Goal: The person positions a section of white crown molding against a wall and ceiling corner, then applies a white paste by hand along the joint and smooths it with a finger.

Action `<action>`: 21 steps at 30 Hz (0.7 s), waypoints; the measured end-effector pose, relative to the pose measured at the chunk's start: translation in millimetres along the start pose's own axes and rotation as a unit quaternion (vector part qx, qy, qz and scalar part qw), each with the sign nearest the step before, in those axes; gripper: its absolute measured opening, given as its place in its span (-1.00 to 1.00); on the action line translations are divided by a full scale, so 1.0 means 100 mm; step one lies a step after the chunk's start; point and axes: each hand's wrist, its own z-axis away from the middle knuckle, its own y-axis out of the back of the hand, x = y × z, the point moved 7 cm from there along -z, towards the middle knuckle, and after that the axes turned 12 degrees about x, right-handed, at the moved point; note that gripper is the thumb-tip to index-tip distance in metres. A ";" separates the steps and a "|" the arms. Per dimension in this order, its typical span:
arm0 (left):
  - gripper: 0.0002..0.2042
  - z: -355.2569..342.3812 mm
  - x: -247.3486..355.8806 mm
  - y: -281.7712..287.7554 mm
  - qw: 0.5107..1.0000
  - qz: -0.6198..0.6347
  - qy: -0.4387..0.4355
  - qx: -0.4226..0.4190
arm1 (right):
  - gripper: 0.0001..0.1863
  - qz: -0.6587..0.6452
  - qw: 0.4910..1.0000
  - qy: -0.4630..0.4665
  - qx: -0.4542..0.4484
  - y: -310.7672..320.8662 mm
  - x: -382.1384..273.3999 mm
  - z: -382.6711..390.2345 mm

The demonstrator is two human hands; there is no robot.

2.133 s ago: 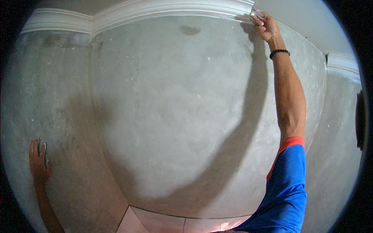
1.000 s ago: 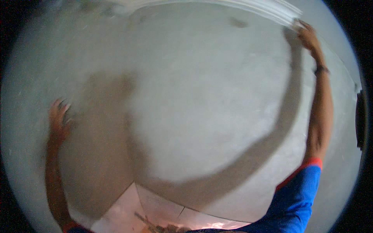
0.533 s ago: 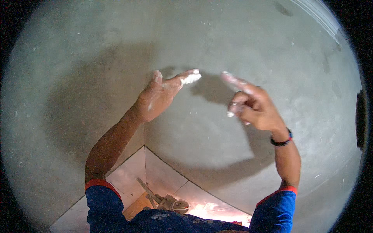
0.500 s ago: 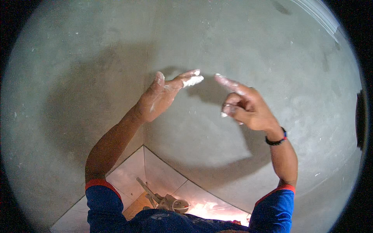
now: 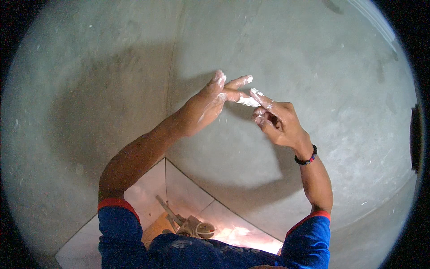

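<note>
My left hand [image 5: 204,110] is raised in front of the grey wall, open, fingers stretched toward the right and thumb up. White paste [image 5: 247,101] coats its fingertips, and thinner smears cover the thumb and palm. My right hand [image 5: 282,123] faces it from the right, with a dark beaded bracelet [image 5: 306,157] on the wrist. Its index finger, also white with paste, reaches out to the left fingertips and appears to touch them. The right hand's other fingers are loosely curled, apart from the index finger. Neither hand holds a tool.
Smooth grey walls [image 5: 242,157] meet at a corner behind my hands. Below lie light tiles [image 5: 179,188] with dark joints. A round container [image 5: 205,230] and some stick-like pieces [image 5: 168,207] are down by my shirt. A dark object [image 5: 416,138] stands at the right edge.
My left hand has moved right and slightly up, and my right hand a little left. The gap between them has closed, with the fingertips now meeting.
</note>
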 end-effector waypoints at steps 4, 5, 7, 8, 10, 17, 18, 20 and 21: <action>-0.21 -0.04 -0.08 -0.07 0.996 0.053 0.068 0.027 | -0.42 0.057 0.996 0.067 0.008 0.10 -0.01 0.01; -0.22 -0.05 -0.11 -0.07 0.995 0.062 0.075 0.025 | -0.46 0.064 0.994 0.083 0.011 0.12 -0.03 0.01; -0.23 -0.09 -0.16 -0.10 0.995 0.062 0.075 0.008 | -0.52 0.074 0.993 0.089 -0.010 0.13 -0.05 0.02; -0.23 -0.11 -0.18 -0.13 0.995 0.063 0.075 -0.001 | -0.54 0.079 0.992 0.091 -0.020 0.13 -0.05 0.02; -0.30 -0.13 -0.25 -0.15 0.990 0.071 0.114 0.052 | -0.58 0.087 0.991 0.102 -0.020 0.11 -0.09 0.00; -0.52 -0.07 -0.19 -0.14 0.953 -0.184 -0.238 0.029 | -0.64 0.040 0.994 0.086 -0.052 0.16 -0.01 0.02; -0.52 -0.06 -0.25 -0.13 0.949 -0.202 -0.238 0.029 | -0.65 0.041 0.993 0.089 -0.064 0.17 0.00 0.04; -0.53 -0.05 -0.26 -0.16 0.940 -0.240 -0.240 0.029 | -0.66 0.042 0.991 0.097 -0.086 0.19 0.01 0.07; -0.55 -0.09 -0.29 -0.14 0.949 -0.235 -0.206 0.034 | -0.65 0.036 0.990 0.097 -0.100 0.19 0.03 0.11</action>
